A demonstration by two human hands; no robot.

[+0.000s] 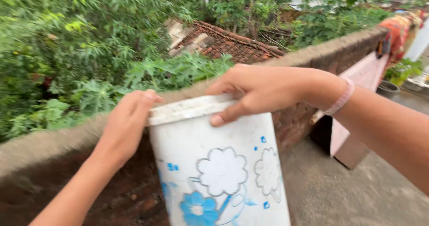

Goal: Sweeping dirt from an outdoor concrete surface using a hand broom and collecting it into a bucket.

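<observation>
Green foliage [67,43] and a tiled roof [223,40] filled the upper frame behind a brick parapet wall [40,163]. Against it, at lower centre, stood a white bucket [223,172] with flower prints. Both hands gripped its rim: left hand [127,121] at the left edge, right hand [261,89] with fingers [223,116] curled over the top.

Bucket [223,168] before the wall [313,56], left hand [127,121] and right hand [263,89] on its rim.

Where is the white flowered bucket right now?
In the head view, the white bucket sits low and centre, gripped at its rim by the left hand and right hand, against the brick parapet wall.
</observation>
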